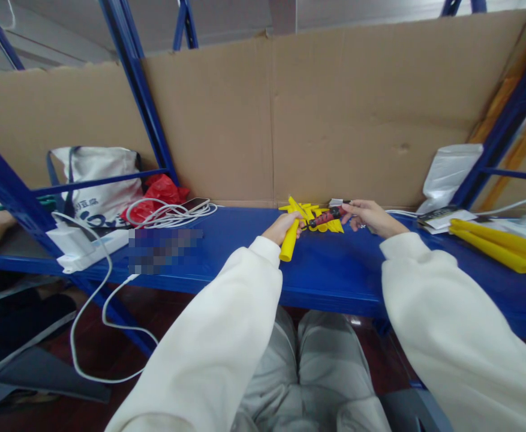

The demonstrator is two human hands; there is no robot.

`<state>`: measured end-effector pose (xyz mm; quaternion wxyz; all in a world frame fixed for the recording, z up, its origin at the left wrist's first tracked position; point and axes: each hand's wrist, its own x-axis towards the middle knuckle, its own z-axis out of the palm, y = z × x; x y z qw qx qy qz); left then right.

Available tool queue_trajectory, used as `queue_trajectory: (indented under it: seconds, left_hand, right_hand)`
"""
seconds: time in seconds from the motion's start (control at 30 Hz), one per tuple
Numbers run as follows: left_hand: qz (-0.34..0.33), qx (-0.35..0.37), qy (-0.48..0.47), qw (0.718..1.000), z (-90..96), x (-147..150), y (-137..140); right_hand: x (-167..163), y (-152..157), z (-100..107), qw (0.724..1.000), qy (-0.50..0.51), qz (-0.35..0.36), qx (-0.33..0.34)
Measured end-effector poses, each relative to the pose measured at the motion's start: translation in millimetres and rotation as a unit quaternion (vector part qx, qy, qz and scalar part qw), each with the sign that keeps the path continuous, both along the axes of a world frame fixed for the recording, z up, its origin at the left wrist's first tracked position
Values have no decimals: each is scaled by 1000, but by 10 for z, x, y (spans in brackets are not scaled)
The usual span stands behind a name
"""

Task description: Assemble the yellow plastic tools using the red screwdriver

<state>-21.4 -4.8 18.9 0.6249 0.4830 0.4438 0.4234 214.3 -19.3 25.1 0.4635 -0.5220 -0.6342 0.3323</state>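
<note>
Landmark: the yellow pile (311, 210) on the blue bench (245, 240).

Left hand (285, 227): at the pile's near left edge, fingers closed around a yellow tube (288, 245). The tube sticks out below the fist, on our side of the pile, its lower end toward us and slightly left.

Right hand (365, 215): just right of the pile, fingers pinched on the far end of a dark red tool (328, 217). The tool's shaft passes in front of the pile.

Key relation, in our judgement: tool tip against tube. The tool's long axis slants down and leftward from the right fingers; the tube's axis is steeper, so the two meet at an angle rather than in line. The tip lies beside the tube's upper part, nearer the left hand than the right. We cannot tell whether tip and tube touch or one enters the other.

Surroundings: cardboard (357, 120) stands behind the pile. Well right of it we note a yellow bundle (501, 246); well left, a coiled cable (155, 210), a red bag (166, 189) and a power strip (96, 255).
</note>
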Motion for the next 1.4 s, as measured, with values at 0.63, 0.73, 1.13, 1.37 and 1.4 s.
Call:
queue_trajectory:
  seconds: [0.63,0.73,1.13,1.37,1.4]
  left_hand:
    - [-8,-19,-2,1000,-37,-16,44]
    - [-12,-20,-1,1000,-34,-14,34]
    - [-7,-12,-8,1000,-51,-3,40]
    - [-8,-14,-11,1000,-63,-7,54]
    - [-10,-14,-12,1000,-61,-6,52]
  right_hand:
    - [121,216,-70,939,163,-257,157]
    - [124,218,-77,941,173,-240,164]
    - [82,182,-59,942,166,-247,157]
    - [89,192,-70,945,146,-251,150]
    - [85,188,-68,945,148,-250,150]
